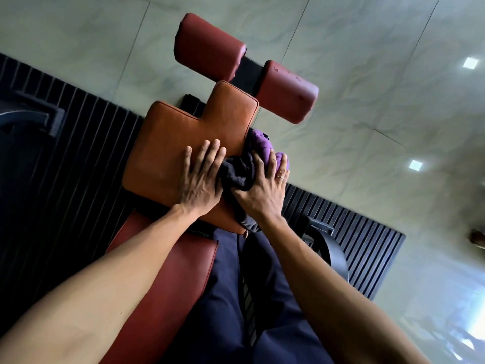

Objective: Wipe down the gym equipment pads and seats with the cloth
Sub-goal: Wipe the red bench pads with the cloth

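An orange-brown seat pad [183, 132] with a narrow neck fills the middle of the head view. My left hand [200, 174] lies flat on it with straight fingers. My right hand [262, 185] presses a bunched purple and dark cloth [259, 145] against the pad's right edge, fingers spread over the cloth. Two dark red roller pads [210, 46] [286, 93] stand beyond the seat's neck. A dark red back pad [168, 261] lies below the seat, partly under my left forearm.
A black ribbed floor mat [78, 143] runs under the machine. Pale glossy floor tiles [367, 74] spread to the right. A black metal frame part [333, 248] curves up beside my right arm. Another dark machine part [34, 116] sits at the left edge.
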